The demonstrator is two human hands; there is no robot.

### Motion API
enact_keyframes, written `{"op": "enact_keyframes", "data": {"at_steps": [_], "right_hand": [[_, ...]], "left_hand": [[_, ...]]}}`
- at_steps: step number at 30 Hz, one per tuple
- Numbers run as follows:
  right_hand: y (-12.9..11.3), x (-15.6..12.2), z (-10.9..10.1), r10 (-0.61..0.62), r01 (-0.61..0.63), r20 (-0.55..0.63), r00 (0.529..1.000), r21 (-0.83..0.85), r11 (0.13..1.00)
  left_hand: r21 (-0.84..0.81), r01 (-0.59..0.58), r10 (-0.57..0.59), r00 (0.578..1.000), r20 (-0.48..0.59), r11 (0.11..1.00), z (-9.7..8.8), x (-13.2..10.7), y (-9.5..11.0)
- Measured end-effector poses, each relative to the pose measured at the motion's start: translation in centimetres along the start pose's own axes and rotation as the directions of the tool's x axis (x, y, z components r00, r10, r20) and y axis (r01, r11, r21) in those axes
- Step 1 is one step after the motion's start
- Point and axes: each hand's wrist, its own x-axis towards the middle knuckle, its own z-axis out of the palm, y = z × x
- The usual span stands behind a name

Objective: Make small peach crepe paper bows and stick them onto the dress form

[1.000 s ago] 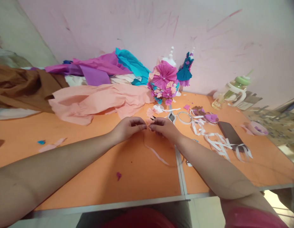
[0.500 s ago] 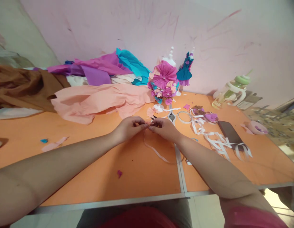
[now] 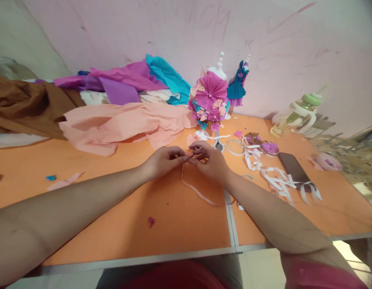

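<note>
Just above the table's middle my left hand [image 3: 169, 162] pinches a small peach crepe paper piece [image 3: 189, 153] between thumb and fingers. My right hand [image 3: 210, 161] meets it from the other side, thumb and fingertips closed around the same piece, knuckles arched. From between the hands a thin white strip [image 3: 195, 190] hangs down and curls onto the orange table. Fingers cover most of the paper. Behind my right hand lie scissors [image 3: 218, 145], their blades hidden.
Crumpled peach crepe paper [image 3: 128, 122] and other coloured sheets cover the back left. A flower-covered dress form [image 3: 210, 94] and a smaller teal one [image 3: 237, 86] stand behind. Rightward lie a tape roll [image 3: 235, 147], white ribbon strips [image 3: 277, 180], a dark phone [image 3: 296, 170] and a bottle [image 3: 297, 114].
My right hand's fingers have lifted and arched more over the peach piece, and the dark scissor tips beside them no longer show. My left hand keeps its pinch. The view has shifted slightly.
</note>
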Motion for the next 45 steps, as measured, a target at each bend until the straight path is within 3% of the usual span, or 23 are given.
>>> {"op": "enact_keyframes", "data": {"at_steps": [3, 7, 14, 21, 24, 31, 38, 42, 45], "right_hand": [[0.2, 0.0, 0.0, -0.029, 0.03, 0.033, 0.999, -0.006, 1.0], [0.4, 0.1, -0.2, -0.053, 0.06, 0.055, 0.997, -0.141, 0.988], [0.4, 0.1, -0.4, -0.122, 0.137, 0.078, 0.989, -0.232, 0.963], [1.1, 0.0, -0.2, -0.111, 0.113, 0.019, 0.994, -0.175, 0.978], [1.4, 0.1, -0.1, -0.109, 0.103, -0.024, 0.994, -0.189, 0.977], [1.4, 0.1, 0.0, -0.111, 0.101, -0.034, 0.993, -0.229, 0.968], [0.8, 0.0, -0.2, -0.07, 0.074, 0.025, 0.997, -0.27, 0.96], [0.6, 0.1, -0.4, -0.048, 0.066, 0.062, 0.997, -0.336, 0.94], [0.6, 0.1, -0.3, -0.043, 0.069, 0.08, 0.996, -0.357, 0.931]], "left_hand": [[0.041, -0.021, 0.021, 1.0, 0.013, 0.999, 0.0, 0.1, -0.4], [0.126, -0.04, 0.039, 0.999, 0.009, 0.991, 0.1, 0.3, -0.9], [0.314, -0.196, 0.196, 0.98, 0.032, 0.929, -0.1, 0.6, -1.0], [0.274, -0.154, 0.144, 0.988, 0.056, 0.949, -0.4, 0.7, -0.8], [0.213, -0.165, 0.144, 0.983, 0.112, 0.963, -0.6, 0.5, -0.4], [0.151, -0.129, 0.11, 0.986, 0.127, 0.98, -0.7, 0.4, 0.2], [0.16, -0.092, 0.079, 0.993, 0.086, 0.983, -0.8, 0.5, -0.3], [0.241, -0.177, 0.174, 0.984, 0.034, 0.954, -0.8, 0.4, -0.4], [0.397, -0.235, 0.288, 0.954, -0.08, 0.887, -0.6, 0.1, 0.1]]}}
